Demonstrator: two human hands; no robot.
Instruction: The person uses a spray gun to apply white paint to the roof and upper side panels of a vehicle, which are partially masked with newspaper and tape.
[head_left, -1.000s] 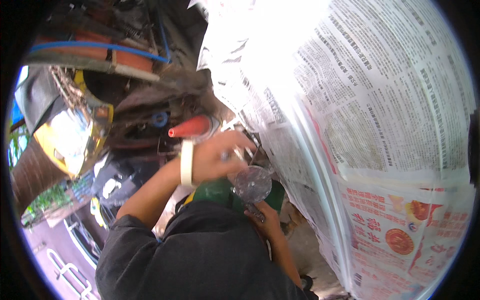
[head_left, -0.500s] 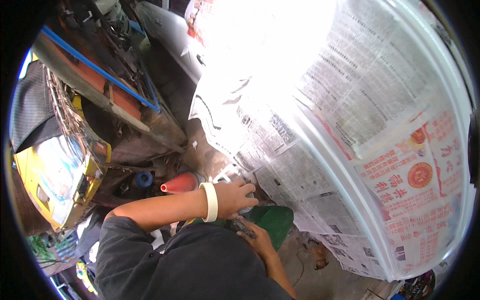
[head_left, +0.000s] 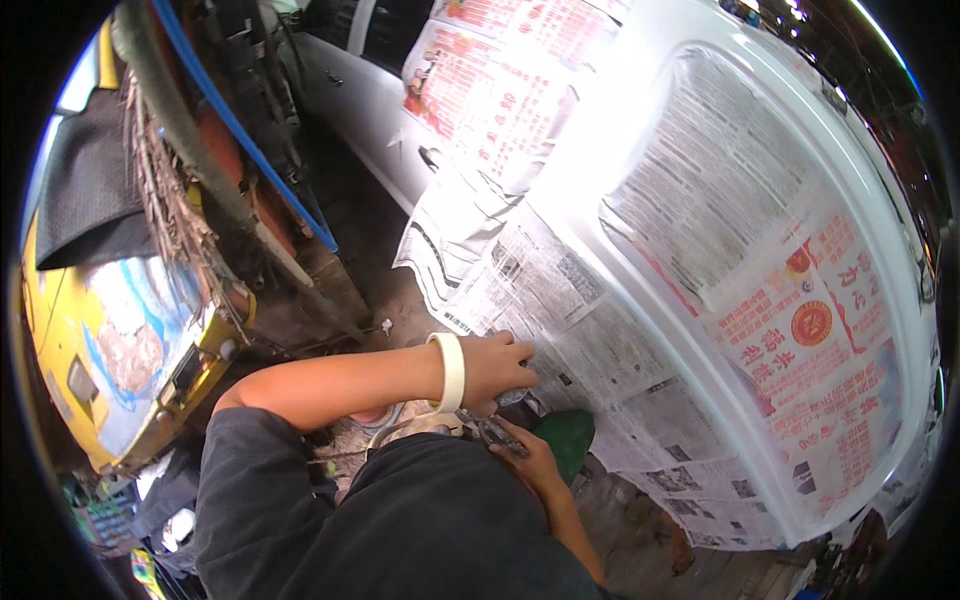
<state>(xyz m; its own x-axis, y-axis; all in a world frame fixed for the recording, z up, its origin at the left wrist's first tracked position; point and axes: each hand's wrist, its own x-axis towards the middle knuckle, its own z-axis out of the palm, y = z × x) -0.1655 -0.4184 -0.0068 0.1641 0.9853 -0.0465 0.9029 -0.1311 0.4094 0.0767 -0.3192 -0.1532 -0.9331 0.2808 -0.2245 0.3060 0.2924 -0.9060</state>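
My left hand (head_left: 492, 372), palm down with fingers curled, bends over a small grey rounded thing that it mostly hides. A roll of cream masking tape (head_left: 451, 372) is worn round my left wrist like a bracelet. Just below, my right hand (head_left: 530, 458) is closed round a grimy grey metal tool (head_left: 494, 434) whose kind I cannot make out. Both hands are close together in front of my dark shirt. A dark green rounded thing (head_left: 569, 440) shows behind my right hand. Beside the hands stands a white car body (head_left: 655, 300) covered with newspaper sheets (head_left: 560, 285).
At the left are a yellow panel with scraped patches (head_left: 130, 350), a black mat (head_left: 95, 200), dry twigs (head_left: 178, 205) and a blue pipe (head_left: 235, 125). A pale curved band (head_left: 395, 427) lies by my left forearm. Brown debris (head_left: 681, 545) is on the floor.
The view has shifted, and more of the white car and its red-printed sheets shows. Both hands appear slightly further right, still together. The red cone-shaped thing is now hidden behind my left forearm.
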